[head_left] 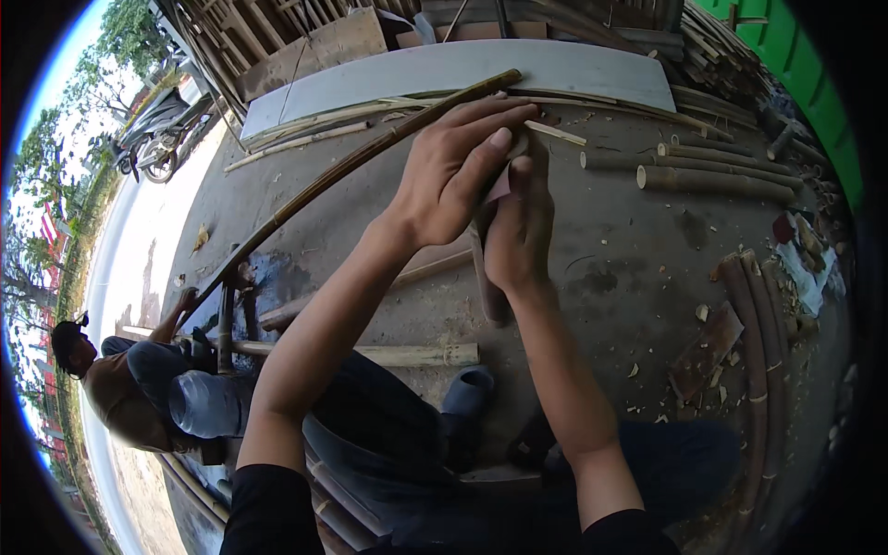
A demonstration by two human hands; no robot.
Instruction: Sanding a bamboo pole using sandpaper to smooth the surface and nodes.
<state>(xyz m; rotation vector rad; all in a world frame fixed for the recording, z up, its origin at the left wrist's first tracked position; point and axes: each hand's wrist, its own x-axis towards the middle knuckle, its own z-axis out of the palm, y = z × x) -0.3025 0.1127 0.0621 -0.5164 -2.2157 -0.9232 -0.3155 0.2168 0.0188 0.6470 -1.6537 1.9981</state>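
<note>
Bamboo piece (487, 277), short and dark, stands roughly upright at frame centre, its lower end showing below both hands and its upper part hidden behind them. Right hand (516, 231) wraps around it from the right, fingers closed on the stick and thumb pointing up. Left hand (453, 171) lies over the top from the left, fingers extended and pressed flat, holding a small pinkish sheet (500, 190) against the bamboo, just above the right hand; the two hands touch. Nearest the camera: both forearms come up from the lower edge in black sleeves, above dark trousers and a grey shoe (467, 390) on the concrete floor (610, 240). Just beyond the knees a pale split bamboo length (407, 354) lies crosswise on the ground. At lower left another person (125, 384) sits low, one hand at the end of a long dark bamboo pole (351, 171) that runs diagonally up behind the hands. To the right, curved bamboo poles (758, 342) and wood chips lie on the floor. Further off, cut bamboo sections (717, 171) lie side by side, then a long pale board (462, 69), stacked timber behind it, and a parked motorbike (157, 129) at far upper left.
</note>
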